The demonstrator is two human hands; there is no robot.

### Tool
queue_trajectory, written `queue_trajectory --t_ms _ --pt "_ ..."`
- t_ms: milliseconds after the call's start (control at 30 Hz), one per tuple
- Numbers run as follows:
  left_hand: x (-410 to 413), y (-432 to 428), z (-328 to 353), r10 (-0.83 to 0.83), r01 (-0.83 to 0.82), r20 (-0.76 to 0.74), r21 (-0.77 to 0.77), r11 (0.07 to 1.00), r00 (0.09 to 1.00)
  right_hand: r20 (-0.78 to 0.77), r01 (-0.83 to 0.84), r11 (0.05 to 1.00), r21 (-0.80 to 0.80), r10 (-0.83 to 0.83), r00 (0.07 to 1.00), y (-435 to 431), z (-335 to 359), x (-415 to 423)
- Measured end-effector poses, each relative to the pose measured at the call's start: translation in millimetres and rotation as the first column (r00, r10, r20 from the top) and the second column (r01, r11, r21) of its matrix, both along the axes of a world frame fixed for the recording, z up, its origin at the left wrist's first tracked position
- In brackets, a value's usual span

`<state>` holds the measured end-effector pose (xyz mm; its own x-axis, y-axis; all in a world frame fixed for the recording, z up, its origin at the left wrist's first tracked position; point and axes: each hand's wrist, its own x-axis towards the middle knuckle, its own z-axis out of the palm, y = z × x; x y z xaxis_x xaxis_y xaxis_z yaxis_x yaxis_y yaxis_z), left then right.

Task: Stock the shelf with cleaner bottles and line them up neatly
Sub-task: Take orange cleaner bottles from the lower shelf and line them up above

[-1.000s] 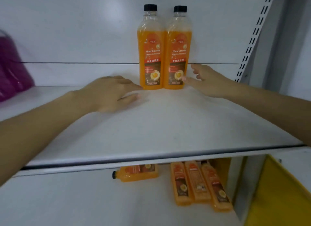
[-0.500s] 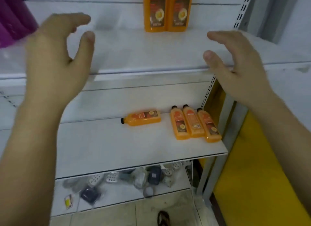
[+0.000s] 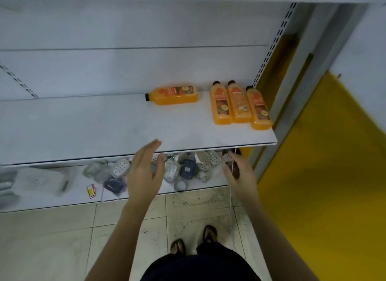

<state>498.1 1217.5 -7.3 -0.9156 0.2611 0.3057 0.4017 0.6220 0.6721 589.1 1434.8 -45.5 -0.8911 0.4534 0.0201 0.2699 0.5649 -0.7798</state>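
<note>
Both hands hang in front of the shelf's front edge and hold nothing. The left hand (image 3: 144,176) has its fingers (image 3: 150,150) straight and together, with the thumb set wide apart. The right hand (image 3: 240,175) is open too, though blur smears its fingers (image 3: 235,158) and their exact spread is hard to read. The cleaner bottles lie on their sides on the white shelf (image 3: 83,130) beyond the hands. A lone bottle (image 3: 173,95) lies crosswise near the back wall, black cap to the left. Well apart to its right, three bottles (image 3: 239,104) lie side by side and touching, caps toward the back, at the shelf's right end. Their label print is too small to read. Below, a lower shelf (image 3: 52,199) carries a jumble of wrapped items (image 3: 173,172), partly hidden by the shelf edge and the hands. A dark blue box (image 3: 188,168) and a small yellow and red packet (image 3: 91,190) stand out; the rest is blurred. At the bottom, sandalled feet (image 3: 177,246) show on the tiled floor (image 3: 62,239), partly covered by dark clothing (image 3: 198,268).
</note>
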Motion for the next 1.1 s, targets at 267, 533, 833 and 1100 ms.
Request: queue_trajectory --t_ms 267,533,833,1100 --pt "-24 28 -60 0.236 -0.165 0.341 -0.225 0.960 0.910 0.303 0.076 0.995 -0.063 -0.053 0.951 45 -60 13" --pt "-58 67 -60 0.306 -0.240 0.310 -0.234 0.942 0.900 0.086 0.075 0.997 0.002 -0.075 0.993 76 -40 -60" --pt "-175 99 -60 0.148 -0.085 0.171 -0.329 0.940 0.974 0.008 0.084 0.987 0.136 -0.086 0.996 73 -22 -157" --pt "-251 133 -58 -0.125 0.290 0.326 -0.528 0.798 0.937 0.339 -0.046 0.958 0.284 -0.056 0.939 57 -38 -182"
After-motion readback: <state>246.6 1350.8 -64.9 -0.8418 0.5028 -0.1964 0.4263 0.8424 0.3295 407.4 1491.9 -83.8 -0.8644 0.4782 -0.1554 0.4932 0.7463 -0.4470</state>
